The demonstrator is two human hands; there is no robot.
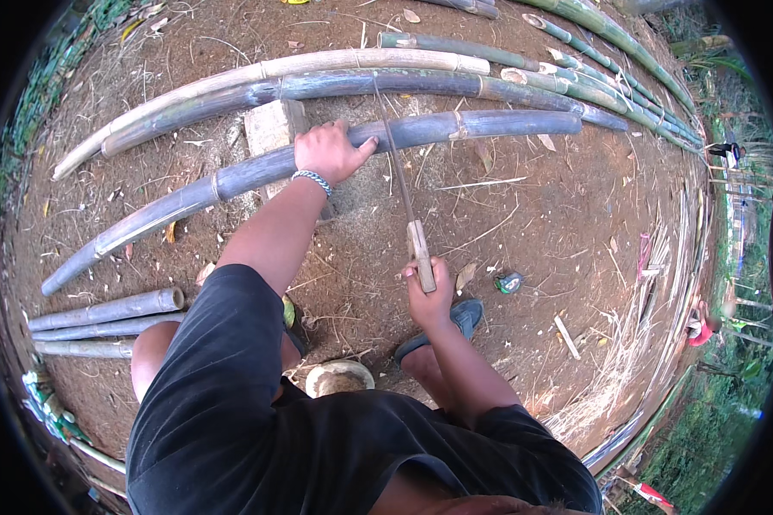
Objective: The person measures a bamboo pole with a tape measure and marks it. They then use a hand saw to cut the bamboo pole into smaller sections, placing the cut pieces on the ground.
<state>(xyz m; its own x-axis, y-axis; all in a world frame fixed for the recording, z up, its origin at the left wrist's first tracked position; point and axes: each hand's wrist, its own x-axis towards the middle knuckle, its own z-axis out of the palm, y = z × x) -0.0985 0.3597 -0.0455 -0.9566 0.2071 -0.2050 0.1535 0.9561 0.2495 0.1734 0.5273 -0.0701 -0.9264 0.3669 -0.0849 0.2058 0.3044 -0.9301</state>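
My left hand [328, 153] presses down on a dark grey-blue bamboo pole [498, 123], its fingers wrapped over the top and the thumb stretched along it to the right. A woven bracelet circles that wrist. In my right hand [430, 296] is the wooden handle of a hand saw [419, 253]. The saw's long thin blade points away from me and crosses the pole just right of my left thumb. Whether the teeth have cut into the bamboo is too small to tell. Under the pole, beside my left hand, lies a pale squared block [270, 129].
Beyond the pole lie a pale bamboo pole [318, 62] and a dark one [343, 84], with green poles [605, 93] at far right. Cut lengths [112, 309] rest at near left. A round cut stump [339, 378] stands between my feet. Thin strips [614, 382] are heaped at right.
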